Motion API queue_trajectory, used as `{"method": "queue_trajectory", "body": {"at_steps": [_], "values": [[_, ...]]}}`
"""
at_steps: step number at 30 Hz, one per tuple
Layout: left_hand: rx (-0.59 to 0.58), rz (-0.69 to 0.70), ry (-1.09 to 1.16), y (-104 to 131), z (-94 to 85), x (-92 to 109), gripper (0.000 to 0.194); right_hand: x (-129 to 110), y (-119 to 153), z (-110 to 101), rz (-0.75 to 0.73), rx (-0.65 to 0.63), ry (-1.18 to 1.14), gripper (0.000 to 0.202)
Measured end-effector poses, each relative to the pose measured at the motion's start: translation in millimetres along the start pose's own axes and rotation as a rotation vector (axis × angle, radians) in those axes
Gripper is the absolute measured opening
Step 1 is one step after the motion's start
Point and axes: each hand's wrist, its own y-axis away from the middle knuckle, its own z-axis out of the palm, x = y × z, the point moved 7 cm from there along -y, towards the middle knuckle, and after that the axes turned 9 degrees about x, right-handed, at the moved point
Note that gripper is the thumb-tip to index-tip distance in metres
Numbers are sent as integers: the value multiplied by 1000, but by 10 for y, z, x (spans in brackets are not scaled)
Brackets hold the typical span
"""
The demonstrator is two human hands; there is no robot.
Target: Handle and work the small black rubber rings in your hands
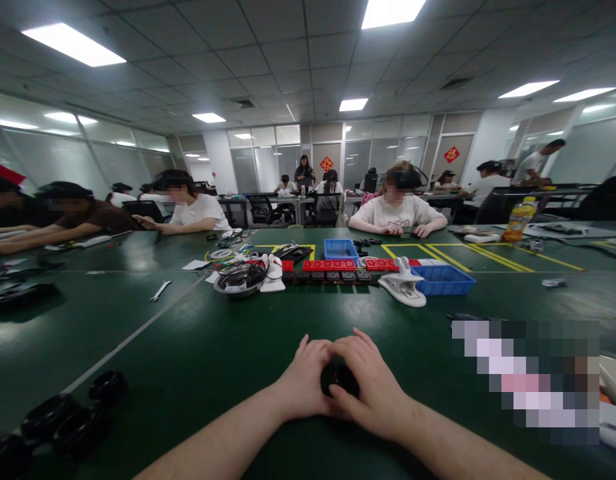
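Observation:
A black round object (333, 377) sits between my two hands, low over the green table (228, 347); its exact kind is not clear, as fingers cover much of it. My left hand (308, 377) is closed against its left side. From the right, my right hand (371, 387) curls over the top of the object, its thumb across the front. The fingertips of both hands meet at the far side. Off to the left lie several glossy black round pieces (51, 417), partly cut off by the frame edge.
Ahead are a metal bowl of cables (241, 283), red socket strips (328, 265), a white clip base (404, 288) and a blue bin (445, 280). A wrench (161, 291) lies left. A blurred-out patch (533, 383) covers something right. A person (398, 207) sits opposite.

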Motion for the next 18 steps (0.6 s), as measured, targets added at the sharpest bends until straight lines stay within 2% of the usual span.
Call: {"method": "queue_trajectory", "body": {"at_steps": [4, 8, 13, 18], "values": [[47, -29, -32, -3, -23, 31, 75, 157, 15, 118, 114, -14, 116, 25], [69, -45, -106, 12, 45, 50, 54, 266, 56, 240, 265, -77, 199, 12], [60, -66, -89, 19, 85, 50, 52, 256, 56, 248, 282, -70, 227, 12], [31, -74, -48, 14, 61, 50, 48, 265, 54, 186, 317, -51, 385, 22]]}}
